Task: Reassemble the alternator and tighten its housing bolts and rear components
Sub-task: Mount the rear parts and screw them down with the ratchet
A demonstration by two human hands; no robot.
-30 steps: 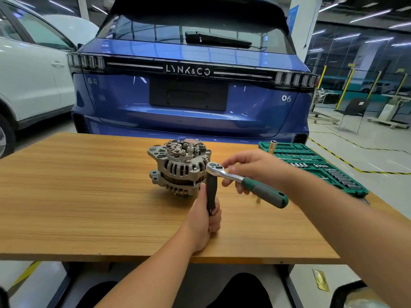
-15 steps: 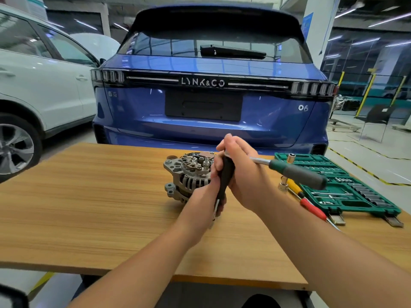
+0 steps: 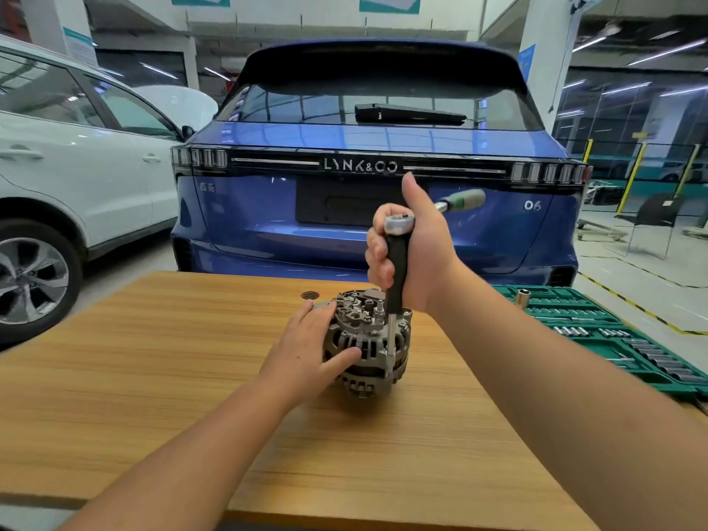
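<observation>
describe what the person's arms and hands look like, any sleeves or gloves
Both arms are bare from the bottom edge of the picture up to the hands: no sleeves show. The left hand and right hand wear no gloves, and no watch, ring or wristband is visible on either wrist or on the fingers that show.

A workshop hall is seen. A blue car [image 3: 367,208] is parked tail-on behind a wooden table [image 3: 153,377]; "LYNK&CO" and "06" are read on its tailgate. A white car [image 3: 76,178] is parked at left, bonnet raised. Pale pillars [image 3: 544,70] are seen left and right. Strip lights [image 3: 666,51] are mounted overhead. The grey floor [image 3: 632,285] is marked with yellow-black tape. Yellow posts [image 3: 632,174] are seen at right.
</observation>
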